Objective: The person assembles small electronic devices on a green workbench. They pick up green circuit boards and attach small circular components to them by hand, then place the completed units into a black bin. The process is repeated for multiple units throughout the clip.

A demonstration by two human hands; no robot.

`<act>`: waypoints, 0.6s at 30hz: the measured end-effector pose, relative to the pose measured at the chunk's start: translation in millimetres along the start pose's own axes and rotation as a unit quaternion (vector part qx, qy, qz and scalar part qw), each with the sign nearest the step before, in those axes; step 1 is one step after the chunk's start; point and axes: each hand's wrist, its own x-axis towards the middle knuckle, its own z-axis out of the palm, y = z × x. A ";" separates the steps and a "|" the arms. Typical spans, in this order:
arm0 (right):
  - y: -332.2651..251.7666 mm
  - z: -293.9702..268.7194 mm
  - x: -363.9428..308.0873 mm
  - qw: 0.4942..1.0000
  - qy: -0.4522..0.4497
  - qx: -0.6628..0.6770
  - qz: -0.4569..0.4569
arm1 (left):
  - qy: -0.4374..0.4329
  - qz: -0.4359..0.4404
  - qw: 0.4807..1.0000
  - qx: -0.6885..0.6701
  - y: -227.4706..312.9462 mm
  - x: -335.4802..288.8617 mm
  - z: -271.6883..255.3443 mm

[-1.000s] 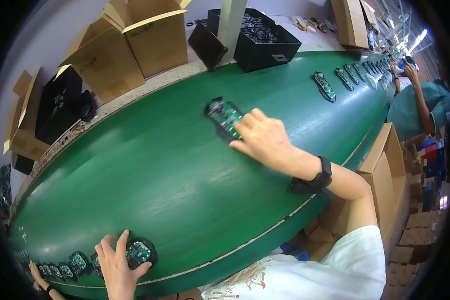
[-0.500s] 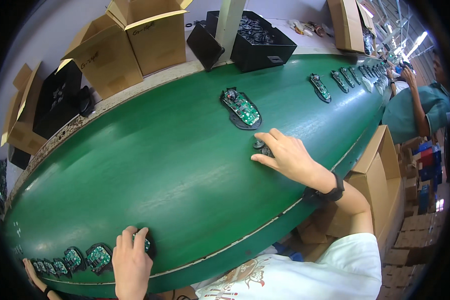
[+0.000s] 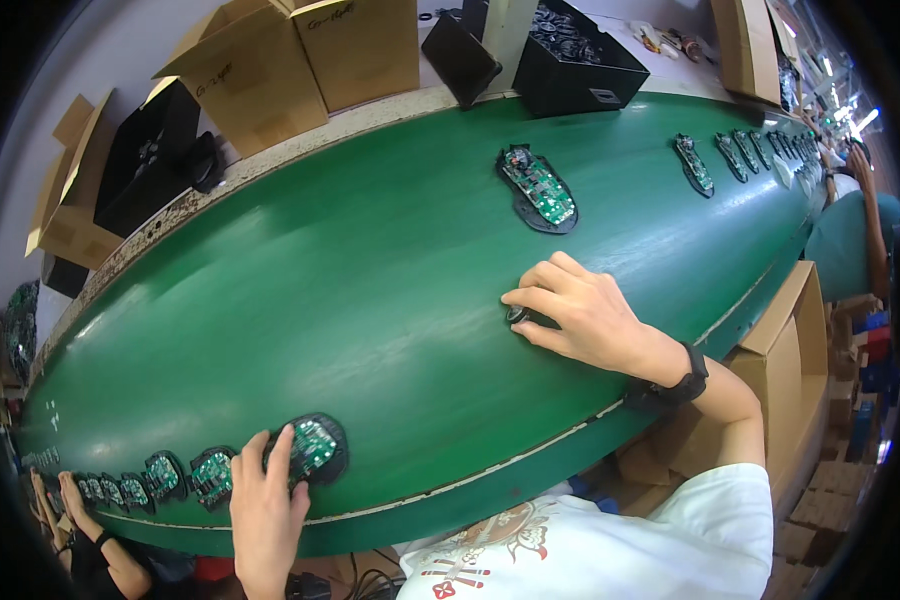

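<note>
A green circuit board in a black shell [image 3: 320, 447] lies on the green belt at the lower left. My left hand [image 3: 266, 490] is closed on its left edge, with fingertips on top and thumb at the near side. Near the middle of the belt, my right hand [image 3: 580, 312] pinches a small round black part [image 3: 517, 314]; the fingers hide most of it. Beyond that hand lies another black shell with a green board [image 3: 545, 192] and a small round component at its far end.
Several board assemblies [image 3: 163, 475] line the belt's left end, near other people's hands [image 3: 73, 500]. More boards [image 3: 694, 165] run toward the far right, where a person in teal [image 3: 850, 245] stands. Behind the belt are a black bin of parts [image 3: 580, 80] and cardboard boxes [image 3: 255, 90].
The view has shifted, moving the scene. My left hand now uncovers most of its board, which sits farther right. The round part in my right hand is more hidden by the fingers.
</note>
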 end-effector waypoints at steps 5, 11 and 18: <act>-0.3 1.4 3.5 0.999 0.003 -0.012 -0.031 | 0.037 0.183 0.981 0.054 31.1 40.8 10.5; -6.8 -7.0 2.1 0.999 0.030 0.035 -0.007 | 0.044 0.428 0.900 0.066 77.6 88.7 35.3; -19.4 -11.8 0.2 0.993 -0.003 0.119 -0.011 | 0.096 0.339 0.935 0.048 71.9 79.9 32.4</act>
